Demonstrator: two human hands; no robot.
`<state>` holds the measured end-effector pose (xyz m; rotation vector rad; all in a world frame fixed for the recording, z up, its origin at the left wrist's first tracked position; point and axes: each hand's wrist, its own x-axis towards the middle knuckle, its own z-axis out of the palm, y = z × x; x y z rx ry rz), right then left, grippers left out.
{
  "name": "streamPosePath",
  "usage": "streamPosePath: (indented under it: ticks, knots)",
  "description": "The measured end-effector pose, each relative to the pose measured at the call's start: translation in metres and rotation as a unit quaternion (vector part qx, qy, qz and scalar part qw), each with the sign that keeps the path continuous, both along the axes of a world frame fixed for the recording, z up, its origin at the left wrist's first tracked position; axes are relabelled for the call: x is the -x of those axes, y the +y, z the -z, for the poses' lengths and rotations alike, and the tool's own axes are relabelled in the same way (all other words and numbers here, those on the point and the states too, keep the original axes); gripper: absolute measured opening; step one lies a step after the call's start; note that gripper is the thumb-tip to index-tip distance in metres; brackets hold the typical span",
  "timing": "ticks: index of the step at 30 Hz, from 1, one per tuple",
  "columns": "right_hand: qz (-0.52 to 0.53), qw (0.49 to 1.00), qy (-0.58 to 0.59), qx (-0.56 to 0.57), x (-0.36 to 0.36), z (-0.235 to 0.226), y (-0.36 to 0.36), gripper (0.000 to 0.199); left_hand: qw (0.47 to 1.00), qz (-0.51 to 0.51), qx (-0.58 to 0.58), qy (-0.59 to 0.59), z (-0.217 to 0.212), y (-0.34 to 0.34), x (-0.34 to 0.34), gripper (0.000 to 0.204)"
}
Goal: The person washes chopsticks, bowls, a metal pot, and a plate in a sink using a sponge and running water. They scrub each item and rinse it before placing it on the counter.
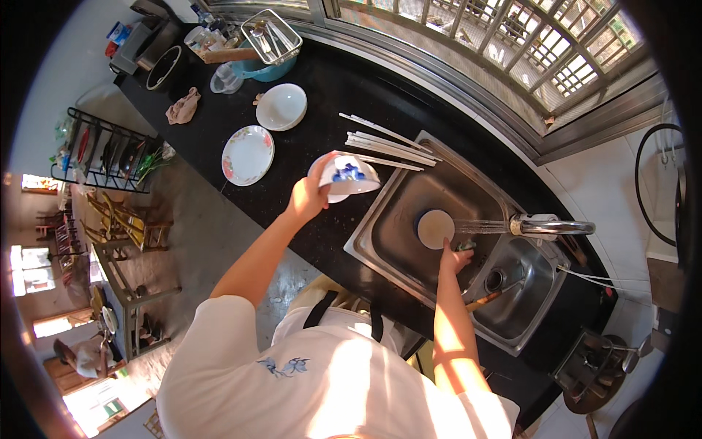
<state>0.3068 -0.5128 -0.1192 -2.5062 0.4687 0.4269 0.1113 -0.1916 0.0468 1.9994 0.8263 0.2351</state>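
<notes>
My left hand (308, 196) grips a white bowl with a blue pattern (349, 176), tilted above the counter left of the sink. A second white rim shows just under that bowl. Over the steel sink (391, 241), my right hand (455, 259) has its fingers curled, with one digit touching the edge of a small round bowl (436, 229). Something small and greenish shows at its fingers, too small to name. Water runs from the faucet (552, 227) toward the small bowl.
Several white chopsticks (391, 146) lie across the sink's far left edge. A flowered plate (248, 156) and a white bowl (281, 107) rest on the black counter. Behind them stands a wire basket of utensils (271, 36). A wooden handle (484, 300) lies by the smaller basin (523, 311).
</notes>
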Motion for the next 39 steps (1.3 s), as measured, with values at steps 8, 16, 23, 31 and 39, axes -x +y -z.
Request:
streamPosePath:
  ticks: [8,16,23,31,39]
  knots:
    - [-0.019,0.985,-0.050,-0.163,0.002,0.114,-0.008,0.079,0.950,-0.045,0.287,0.113,0.032,0.045,0.029,0.074]
    - [-0.030,0.998,-0.052,-0.011,0.002,0.084,-0.008,0.069,0.916,0.012,0.328,0.232,0.032,0.069,0.012,0.045]
    - [-0.024,0.979,-0.137,-0.148,-0.007,0.071,-0.015,0.069,0.956,0.013,0.109,0.273,0.033,0.076,0.002,0.052]
    - [0.096,0.897,-0.054,-0.428,0.004,-0.015,-0.002,0.057,0.993,0.035,-0.008,-0.113,-0.006,-0.035,-0.061,0.031]
    - [0.058,0.919,0.038,-0.388,0.022,-0.090,0.005,0.041,0.845,-0.030,0.532,-0.042,0.116,-0.180,-0.132,0.053]
